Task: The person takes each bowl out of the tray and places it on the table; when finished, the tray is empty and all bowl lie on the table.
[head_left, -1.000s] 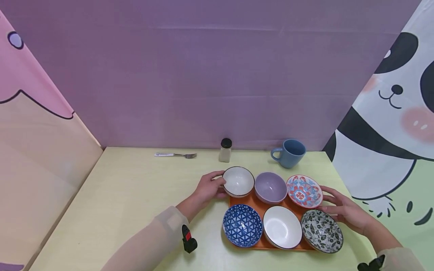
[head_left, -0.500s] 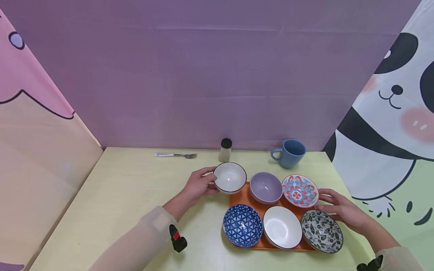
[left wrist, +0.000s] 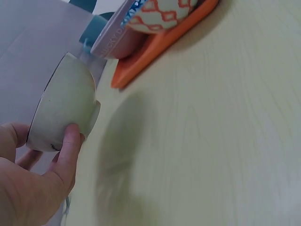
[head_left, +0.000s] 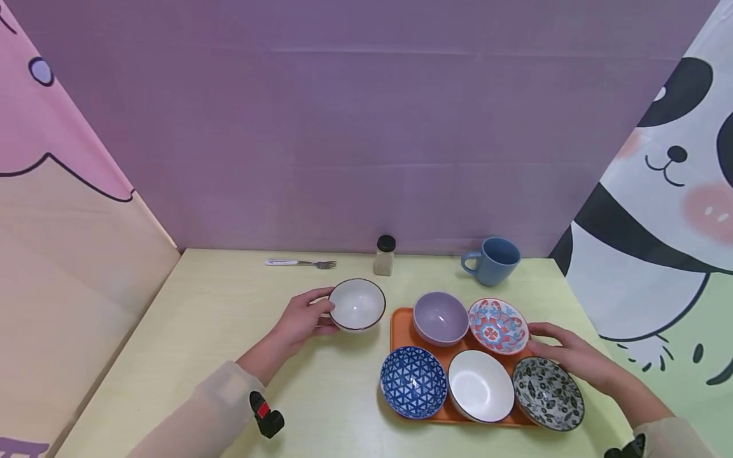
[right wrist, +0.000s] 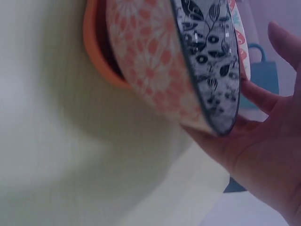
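My left hand (head_left: 305,318) grips a white bowl with a dark rim (head_left: 357,304), thumb at the rim and fingers underneath. In the left wrist view this bowl (left wrist: 66,106) hangs tilted over the table, its shadow beneath. My right hand (head_left: 572,356) has its fingertips at the right side of a red-and-blue patterned bowl (head_left: 498,326), thumb spread apart in the right wrist view. Left of that bowl sits a purple bowl (head_left: 440,318). A blue triangle-patterned bowl (head_left: 413,381), a plain white bowl (head_left: 481,385) and a black leaf-patterned bowl (head_left: 548,393) form the front row.
An orange tray (head_left: 403,327) lies under the bowls. Behind it stand a blue mug (head_left: 495,262) and a black-lidded shaker (head_left: 385,256). Further left lies a fork (head_left: 300,263). A purple backdrop (head_left: 366,127) rises at the table's rear edge.
The left hand has carried the dark-rimmed white bowl leftward off the tray's back corner. The red-and-blue bowl and purple bowl have slid left, the right hand following. The head view shifted slightly.
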`<state>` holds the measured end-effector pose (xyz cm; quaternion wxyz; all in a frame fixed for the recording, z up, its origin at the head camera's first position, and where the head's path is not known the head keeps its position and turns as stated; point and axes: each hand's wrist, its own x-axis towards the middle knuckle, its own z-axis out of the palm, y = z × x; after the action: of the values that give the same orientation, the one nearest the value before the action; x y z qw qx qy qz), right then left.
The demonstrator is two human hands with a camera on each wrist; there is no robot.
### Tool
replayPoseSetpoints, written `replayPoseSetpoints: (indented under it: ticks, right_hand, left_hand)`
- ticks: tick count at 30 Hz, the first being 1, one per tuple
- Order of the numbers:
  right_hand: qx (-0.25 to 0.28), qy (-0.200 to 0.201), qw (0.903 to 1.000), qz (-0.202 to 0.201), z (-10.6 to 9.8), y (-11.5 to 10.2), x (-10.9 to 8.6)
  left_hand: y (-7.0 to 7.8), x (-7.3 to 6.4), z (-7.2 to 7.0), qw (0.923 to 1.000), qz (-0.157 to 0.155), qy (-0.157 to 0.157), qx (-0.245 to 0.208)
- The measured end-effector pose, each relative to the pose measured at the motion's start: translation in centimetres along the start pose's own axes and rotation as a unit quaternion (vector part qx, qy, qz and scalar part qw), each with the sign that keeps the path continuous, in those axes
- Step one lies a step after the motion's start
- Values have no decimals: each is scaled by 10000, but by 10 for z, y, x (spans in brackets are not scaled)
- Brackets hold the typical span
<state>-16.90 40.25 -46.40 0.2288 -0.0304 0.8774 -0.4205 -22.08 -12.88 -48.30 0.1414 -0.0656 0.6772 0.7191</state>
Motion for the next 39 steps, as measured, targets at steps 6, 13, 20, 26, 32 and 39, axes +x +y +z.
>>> replayPoseSetpoints:
  ticks: [6,13,20,26,32,39]
  right_hand:
    - [-537,66,9984,143,7,-12,2]
    - [-671,19,9976,-153,10,-18,10]
    - [-934,131,9946,-427,12,-22,13]
    - [-1434,301,9883,-415,13,-25,15]
    - [-1729,318,9835,-417,15,-27,17]
    - [-1760,544,9819,-443,10,-21,19]
  left_hand:
    - [-8,-6,-15,9999,66,74,65]
    - [-21,-7,-26,9998,-29,183,111]
    - [-25,-6,-31,9996,-67,257,127]
    - [-25,-9,-34,9996,-58,215,166]
    - [-19,-10,-35,9960,48,106,891]
    - [1,-7,-38,9365,1060,241,3333]
